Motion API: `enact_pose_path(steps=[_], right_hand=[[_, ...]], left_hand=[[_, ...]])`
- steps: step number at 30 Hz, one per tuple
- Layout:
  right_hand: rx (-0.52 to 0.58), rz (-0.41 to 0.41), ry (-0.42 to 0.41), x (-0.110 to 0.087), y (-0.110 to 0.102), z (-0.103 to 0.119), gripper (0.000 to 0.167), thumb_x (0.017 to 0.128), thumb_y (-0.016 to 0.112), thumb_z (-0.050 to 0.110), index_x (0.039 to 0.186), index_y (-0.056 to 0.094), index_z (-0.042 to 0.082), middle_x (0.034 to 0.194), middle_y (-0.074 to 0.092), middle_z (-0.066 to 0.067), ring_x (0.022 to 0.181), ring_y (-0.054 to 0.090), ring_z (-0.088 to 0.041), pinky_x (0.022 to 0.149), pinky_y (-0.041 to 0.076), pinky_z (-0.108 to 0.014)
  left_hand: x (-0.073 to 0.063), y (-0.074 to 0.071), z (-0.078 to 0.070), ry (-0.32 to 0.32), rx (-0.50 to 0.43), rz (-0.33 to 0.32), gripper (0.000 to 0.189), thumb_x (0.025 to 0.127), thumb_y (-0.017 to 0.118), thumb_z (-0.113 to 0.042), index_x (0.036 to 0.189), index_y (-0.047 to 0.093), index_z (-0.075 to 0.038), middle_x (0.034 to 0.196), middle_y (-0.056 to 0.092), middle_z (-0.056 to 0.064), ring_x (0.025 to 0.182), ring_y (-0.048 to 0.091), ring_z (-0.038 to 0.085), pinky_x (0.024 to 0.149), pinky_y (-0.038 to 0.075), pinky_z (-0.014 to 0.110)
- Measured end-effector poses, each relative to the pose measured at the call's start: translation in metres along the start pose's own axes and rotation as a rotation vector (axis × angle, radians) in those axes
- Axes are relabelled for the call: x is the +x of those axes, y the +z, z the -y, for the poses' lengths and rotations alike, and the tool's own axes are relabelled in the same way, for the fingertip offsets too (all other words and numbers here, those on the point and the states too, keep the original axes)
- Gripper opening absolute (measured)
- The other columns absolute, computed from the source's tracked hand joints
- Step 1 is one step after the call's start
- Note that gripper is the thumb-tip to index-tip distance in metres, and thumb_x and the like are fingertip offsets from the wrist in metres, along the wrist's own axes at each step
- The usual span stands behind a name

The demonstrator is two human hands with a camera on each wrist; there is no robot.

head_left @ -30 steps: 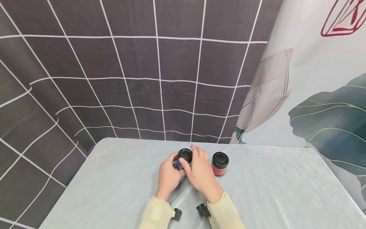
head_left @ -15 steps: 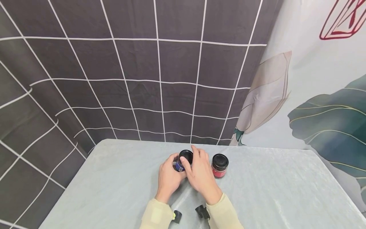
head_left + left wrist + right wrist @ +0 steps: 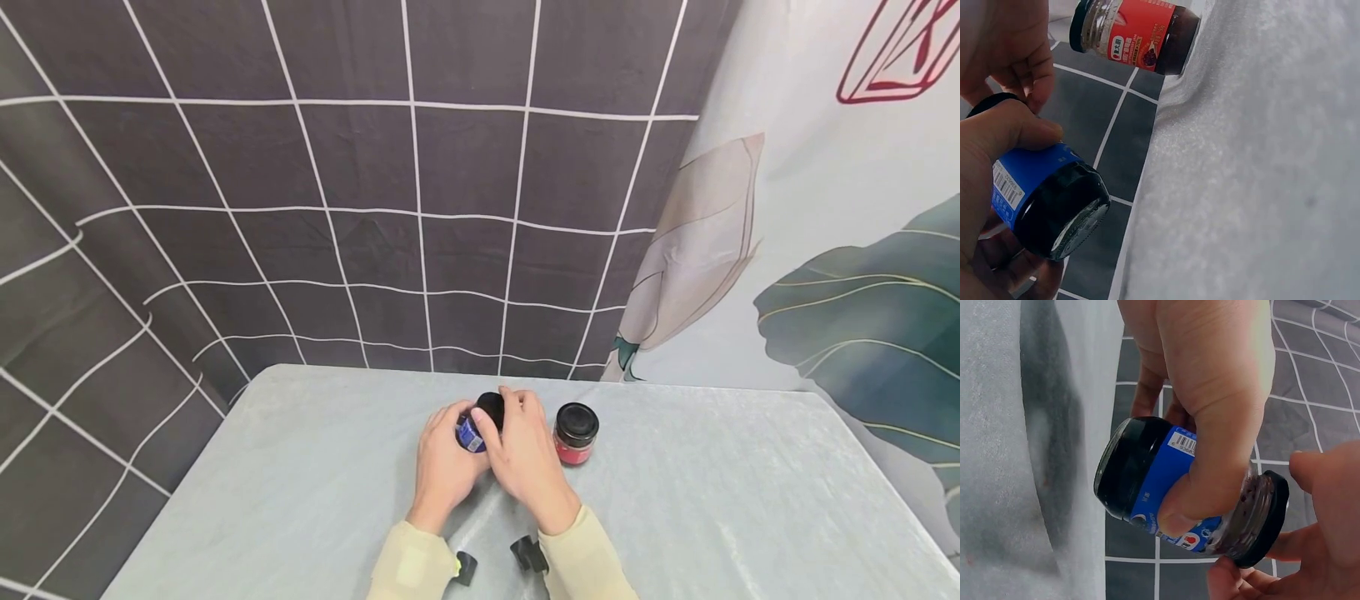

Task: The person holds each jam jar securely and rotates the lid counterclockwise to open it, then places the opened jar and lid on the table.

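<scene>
A glass sauce jar (image 3: pixel 471 435) with a blue label and a black lid (image 3: pixel 1272 519) is tilted above the table, its base showing in the left wrist view. My left hand (image 3: pixel 444 458) grips the jar's body, the thumb (image 3: pixel 1179 515) lying across the blue label. At the lid is my right hand (image 3: pixel 528 462), its bent fingers around the rim. The right thumb (image 3: pixel 1304 472) sits close beside the lid in the right wrist view. A second sauce jar (image 3: pixel 576 433), with a red label and black lid, stands upright just right of my right hand.
A pale grey cloth covers the table (image 3: pixel 712 467). Behind it hangs a dark curtain (image 3: pixel 360 167) with a white grid, and a light leaf-printed one (image 3: pixel 810 208) on the right. Black wrist devices (image 3: pixel 529 554) stick out inward from the sleeves.
The blue-label jar has tipped further, its lid toward my right hand, and more of its label shows. The hands have barely moved; the red-label jar stays in place.
</scene>
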State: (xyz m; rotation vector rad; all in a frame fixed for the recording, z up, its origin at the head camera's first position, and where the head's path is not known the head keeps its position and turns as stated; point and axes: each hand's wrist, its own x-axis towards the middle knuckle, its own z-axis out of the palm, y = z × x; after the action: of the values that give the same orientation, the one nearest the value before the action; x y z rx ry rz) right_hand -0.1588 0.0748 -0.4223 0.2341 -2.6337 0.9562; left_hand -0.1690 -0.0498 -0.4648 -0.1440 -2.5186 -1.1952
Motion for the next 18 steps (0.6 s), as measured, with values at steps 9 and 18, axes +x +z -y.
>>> enact_pose_path(steps=[9,18], right_hand=[[-0.007,-0.018,0.021,0.0009,0.0009,-0.0001,0.058,0.099,0.059,0.044,0.132,0.059,-0.004,0.113,0.053,-0.020,0.100,0.059,-0.035,0.085,0.050,-0.051],[-0.001,-0.053,0.084,0.0022,0.0020,-0.0001,0.057,0.096,0.061,0.050,0.121,0.061,-0.001,0.112,0.054,-0.019,0.093,0.060,-0.036,0.082,0.051,-0.050]], left_hand=[[-0.0020,0.0010,-0.0020,0.092,0.039,-0.023,0.060,0.071,0.085,-0.030,0.122,0.070,-0.005,0.119,0.068,0.005,0.113,0.061,0.024,0.098,0.049,0.041],[-0.0014,0.0042,-0.0031,0.180,0.041,-0.071,0.056,0.065,0.086,-0.030,0.115,0.072,-0.007,0.112,0.067,0.001,0.104,0.059,0.020,0.091,0.050,0.037]])
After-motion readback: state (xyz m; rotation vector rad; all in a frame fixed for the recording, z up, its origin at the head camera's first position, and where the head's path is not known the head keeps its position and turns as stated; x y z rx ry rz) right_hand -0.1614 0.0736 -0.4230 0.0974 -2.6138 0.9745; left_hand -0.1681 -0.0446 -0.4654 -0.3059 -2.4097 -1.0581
